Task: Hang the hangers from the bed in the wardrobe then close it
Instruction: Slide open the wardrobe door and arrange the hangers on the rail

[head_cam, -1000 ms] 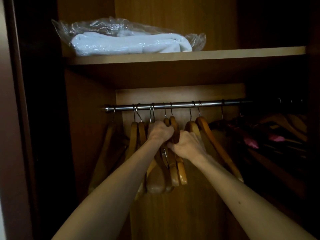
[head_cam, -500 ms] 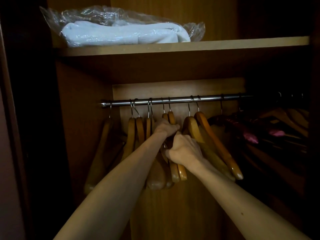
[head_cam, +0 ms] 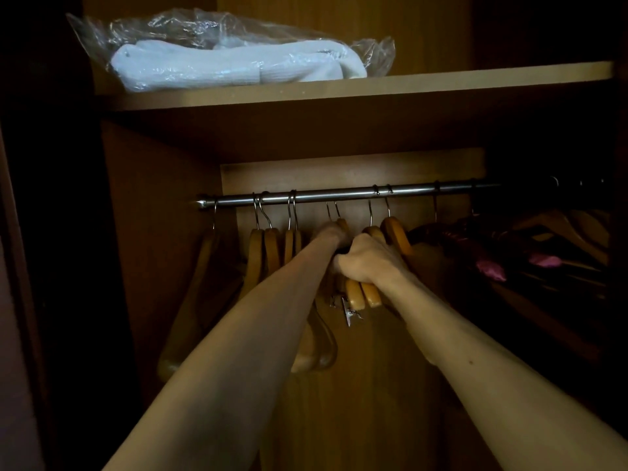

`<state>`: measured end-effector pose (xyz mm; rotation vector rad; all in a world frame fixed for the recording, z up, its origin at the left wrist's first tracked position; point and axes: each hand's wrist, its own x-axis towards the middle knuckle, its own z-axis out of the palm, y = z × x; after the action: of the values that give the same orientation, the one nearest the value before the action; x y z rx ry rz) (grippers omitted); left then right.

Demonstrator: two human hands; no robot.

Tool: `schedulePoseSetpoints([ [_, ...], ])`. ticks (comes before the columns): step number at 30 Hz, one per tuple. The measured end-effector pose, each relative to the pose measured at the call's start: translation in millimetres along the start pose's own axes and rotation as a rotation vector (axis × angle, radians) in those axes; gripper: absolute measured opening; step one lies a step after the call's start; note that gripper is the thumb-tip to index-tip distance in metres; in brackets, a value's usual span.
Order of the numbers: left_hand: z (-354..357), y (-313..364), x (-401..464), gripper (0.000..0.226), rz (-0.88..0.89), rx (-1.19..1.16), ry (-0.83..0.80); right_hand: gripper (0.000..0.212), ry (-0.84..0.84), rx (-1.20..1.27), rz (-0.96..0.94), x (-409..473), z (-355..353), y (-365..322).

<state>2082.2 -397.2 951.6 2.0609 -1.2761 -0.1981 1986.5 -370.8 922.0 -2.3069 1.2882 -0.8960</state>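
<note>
Head view: two light-brown wooden hangers with wire hooks [head_cam: 365, 294] sit just under the silver metal wardrobe rail [head_cam: 339, 195], their hooks not over it. The right hand [head_cam: 368, 263] curls round their lower arms; the left hand [head_cam: 331, 234] grips near their necks. More wooden hangers [head_cam: 263, 246] hang alongside. Above, a wooden shelf [head_cam: 441, 85] carries a clear plastic bag of folded white linen [head_cam: 231, 59].

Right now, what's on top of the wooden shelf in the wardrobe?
On the light wooden shelf lies a folded white fabric bundle inside a crinkly clear plastic bag. Anything farther back on the shelf is hidden behind the bag or lost in shadow.
</note>
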Motion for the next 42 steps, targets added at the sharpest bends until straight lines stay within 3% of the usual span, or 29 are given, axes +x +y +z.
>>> schedulePoseSetpoints([
  [5, 14, -8, -5, 0.041, -0.023, 0.014, -0.013, 0.027, -0.036, 0.022, 0.022, -6, 11, 11],
  [9, 35, -17, -26, 0.054, -0.027, -0.075, -0.067, 0.040, 0.002, 0.036, 0.043, -34, 33, 29],
  [13, 73, -33, -50, 0.052, -0.070, -0.132, -0.055, 0.031, 0.021, 0.068, 0.099, -81, 55, 58],
  [17, 119, -53, -84, 0.066, -0.158, -0.264, -0.062, 0.022, -0.039, 0.168, 0.127, -122, 82, 95],
  [19, 144, -69, -98, 0.055, -0.150, -0.288, -0.106, 0.026, -0.059, 0.207, 0.145, -139, 95, 114],
  [21, 161, -87, -113, 0.041, -0.150, -0.281, -0.123, 0.032, -0.100, 0.231, 0.131, -151, 107, 131],
  [28, 172, -145, -134, 0.035, -0.132, -0.195, -0.085, 0.054, -0.394, 0.303, -0.015, -158, 106, 175],
  [32, 144, -172, -134, 0.016, 0.004, -0.193, -0.191, 0.067, -0.228, 0.256, -0.053, -127, 94, 186],
  [34, 126, -185, -135, 0.040, 0.071, -0.248, -0.275, 0.083, -0.230, 0.238, -0.059, -110, 86, 187],
  [37, 108, -207, -133, 0.051, 0.110, -0.386, -0.450, 0.105, -0.319, 0.089, -0.098, -92, 79, 186],
  [39, 102, -217, -129, 0.059, 0.151, -0.369, -0.545, 0.102, -0.404, 0.018, -0.066, -84, 81, 189],
  [42, 102, -223, -126, 0.046, 0.206, -0.352, -0.588, 0.076, -0.548, 0.000, -0.015, -79, 87, 195],
])
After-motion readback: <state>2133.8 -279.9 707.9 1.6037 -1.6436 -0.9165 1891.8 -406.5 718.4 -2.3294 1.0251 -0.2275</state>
